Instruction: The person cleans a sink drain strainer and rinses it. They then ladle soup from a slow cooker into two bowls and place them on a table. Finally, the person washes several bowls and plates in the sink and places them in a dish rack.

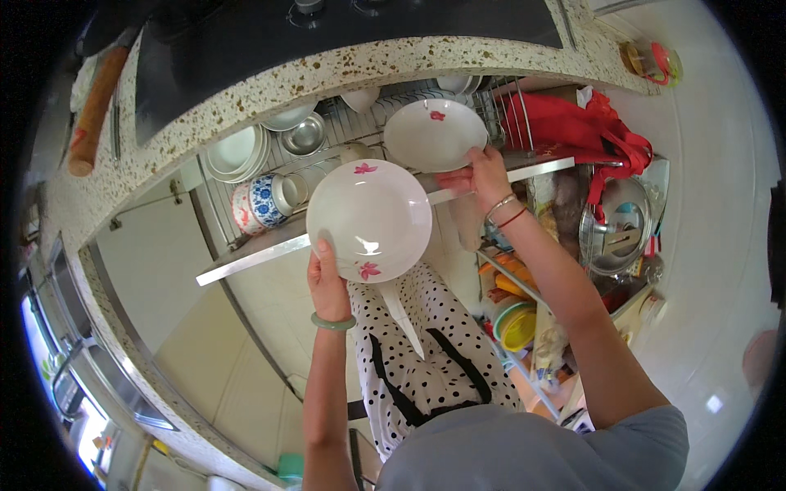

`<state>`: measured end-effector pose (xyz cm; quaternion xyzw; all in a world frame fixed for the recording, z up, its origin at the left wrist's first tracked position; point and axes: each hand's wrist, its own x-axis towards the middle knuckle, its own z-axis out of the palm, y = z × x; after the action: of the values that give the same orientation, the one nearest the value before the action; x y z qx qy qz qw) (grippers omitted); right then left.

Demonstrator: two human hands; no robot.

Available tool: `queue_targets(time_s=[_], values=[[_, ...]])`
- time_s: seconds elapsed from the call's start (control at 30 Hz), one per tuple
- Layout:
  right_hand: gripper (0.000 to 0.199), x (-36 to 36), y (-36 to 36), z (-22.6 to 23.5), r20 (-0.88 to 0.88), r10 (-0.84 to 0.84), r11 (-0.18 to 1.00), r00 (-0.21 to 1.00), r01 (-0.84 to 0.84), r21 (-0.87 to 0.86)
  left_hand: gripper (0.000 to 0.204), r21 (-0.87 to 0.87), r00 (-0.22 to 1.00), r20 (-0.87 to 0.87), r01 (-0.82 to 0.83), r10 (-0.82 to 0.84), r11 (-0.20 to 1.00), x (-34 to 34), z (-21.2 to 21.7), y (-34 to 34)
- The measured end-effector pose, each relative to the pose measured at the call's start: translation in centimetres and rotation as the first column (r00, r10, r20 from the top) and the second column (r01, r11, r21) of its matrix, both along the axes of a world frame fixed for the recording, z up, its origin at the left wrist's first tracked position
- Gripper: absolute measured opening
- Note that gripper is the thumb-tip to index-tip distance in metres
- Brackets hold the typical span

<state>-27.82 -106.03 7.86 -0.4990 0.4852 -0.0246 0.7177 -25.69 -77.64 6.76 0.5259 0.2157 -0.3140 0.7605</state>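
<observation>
My left hand [329, 282] grips the lower left rim of a round white plate [368, 221] with pink flowers, its thumb on the upper face. My right hand [485, 176] is closed on the right edge of a second white plate [435, 131], which has a red flower and is over the pulled-out wire dish rack [334, 147]. Part of the right fingers is blurred. In the rack sit stacked white bowls [237, 154], a small steel bowl [304, 135], a blue patterned cup [268, 201] and a red patterned cup [245, 214].
Above the drawer juts the speckled countertop edge [327, 61], with a black stovetop [368, 29] and a wooden handle [98, 110] on it. A metal drawer rail [254, 259] runs before me. At the right are a red bag [565, 127], a steel lid [626, 225] and a yellow bowl [517, 331].
</observation>
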Motion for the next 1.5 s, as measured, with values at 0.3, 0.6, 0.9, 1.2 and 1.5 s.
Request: queue_targets(time_s=[0.3,0.6,0.9,1.2,1.5], values=[[0.028,4.1,-8.2,-5.3,-0.255,0.153,0.881,0.955,-0.249,-0.402,0.04,0.048,0.991,-0.081,-0.107,0.111,0.993,-2.5,0.4,0.3],[0.029,7.7,-12.9,-11.9,-0.595,0.111,0.037,0.796,-0.602,-0.798,0.037,0.103,0.993,-0.116,0.015,-0.003,0.995,-2.9,2.0,0.9],[0.024,11.5,-13.4,-11.4,-0.789,0.249,0.204,0.562,-0.827,-0.524,0.037,-0.216,0.895,-0.447,-0.1,-0.007,0.971,-1.6,4.3,-4.5],[0.03,11.4,-12.5,-13.5,-0.853,-0.026,-0.302,0.521,-0.817,-0.491,0.034,-0.361,0.895,-0.438,-0.086,-0.088,0.929,-0.7,1.9,-10.1],[0.032,8.8,-11.9,-11.0,-0.649,0.134,-0.097,0.749,-0.642,-0.761,0.036,-0.419,0.909,-0.412,-0.137,-0.054,0.898,0.7,0.7,-11.6]])
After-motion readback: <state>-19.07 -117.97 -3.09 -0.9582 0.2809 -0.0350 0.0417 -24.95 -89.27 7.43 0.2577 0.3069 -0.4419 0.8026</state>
